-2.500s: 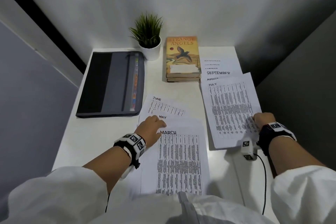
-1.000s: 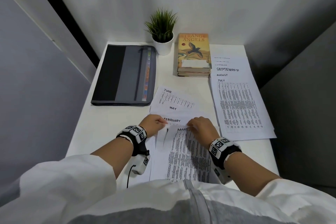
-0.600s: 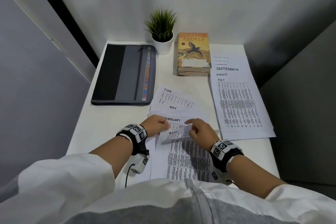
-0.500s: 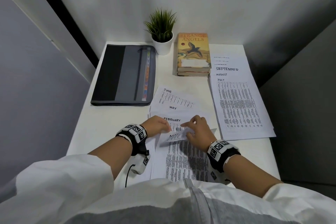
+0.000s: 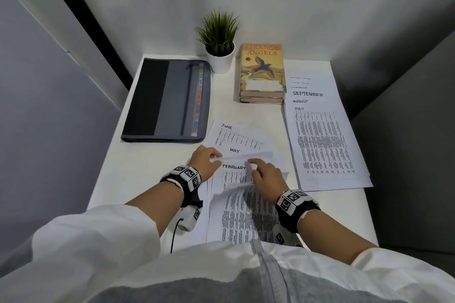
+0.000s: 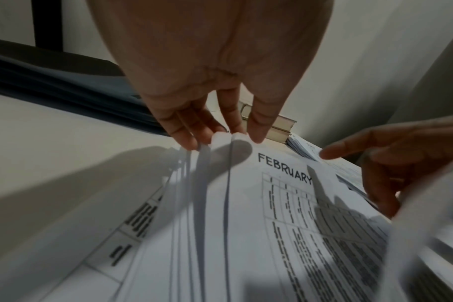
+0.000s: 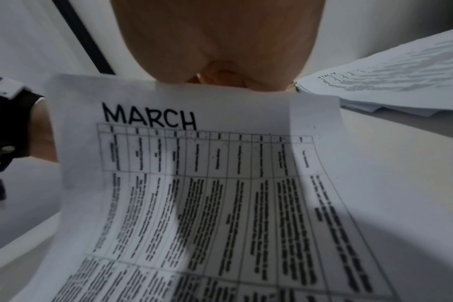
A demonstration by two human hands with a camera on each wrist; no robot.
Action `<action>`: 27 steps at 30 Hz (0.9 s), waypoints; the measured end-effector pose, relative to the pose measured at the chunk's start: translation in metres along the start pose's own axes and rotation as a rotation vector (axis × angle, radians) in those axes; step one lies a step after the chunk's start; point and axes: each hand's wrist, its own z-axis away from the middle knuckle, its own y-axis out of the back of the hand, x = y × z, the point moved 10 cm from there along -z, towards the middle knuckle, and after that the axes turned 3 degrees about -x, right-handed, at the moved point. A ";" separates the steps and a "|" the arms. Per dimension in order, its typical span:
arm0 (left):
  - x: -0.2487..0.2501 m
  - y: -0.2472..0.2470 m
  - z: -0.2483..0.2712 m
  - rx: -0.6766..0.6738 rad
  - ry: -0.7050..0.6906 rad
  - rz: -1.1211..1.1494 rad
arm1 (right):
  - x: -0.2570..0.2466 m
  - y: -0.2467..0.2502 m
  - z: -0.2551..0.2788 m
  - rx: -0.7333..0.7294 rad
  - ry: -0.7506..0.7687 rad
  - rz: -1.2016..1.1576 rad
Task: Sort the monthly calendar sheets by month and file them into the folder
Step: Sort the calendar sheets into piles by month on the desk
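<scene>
The right hand (image 7: 220, 51) gripped the MARCH sheet's (image 7: 194, 183) top edge; the JULY stack (image 7: 401, 81) lay at two o'clock.

Both forearms reach forward, each wrist banded with a camera strap. The left hand (image 5: 203, 162) pinches with thumb against fingertips (image 6: 256, 130). The right hand (image 5: 267, 177) lies close beside it, fingers curled (index finger extended toward the left).

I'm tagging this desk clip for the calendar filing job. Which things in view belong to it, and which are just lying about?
Part of the job:
- MARCH sheet, pinched by the right hand
- FEBRUARY sheet, left hand at its corner
- MAY and JUNE sheets
- July-to-September pile
- folder

Lying about:
- potted plant
- books
</scene>
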 end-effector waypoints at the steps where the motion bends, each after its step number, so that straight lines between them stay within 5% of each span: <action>1: 0.002 0.000 0.000 0.005 -0.015 0.001 | 0.000 -0.002 -0.001 -0.012 0.006 0.048; 7: 0.015 -0.005 0.007 0.013 -0.111 0.080 | 0.003 -0.008 -0.004 -0.035 0.025 0.238; 14: 0.003 -0.024 0.002 -0.102 -0.007 0.175 | -0.004 -0.007 0.004 -0.001 0.108 0.367; 21: -0.005 -0.021 0.003 -0.082 0.012 0.144 | -0.010 0.010 0.011 0.131 0.140 0.266; 27: -0.005 -0.022 0.007 -0.083 0.046 0.174 | -0.009 0.002 0.009 0.010 0.096 0.129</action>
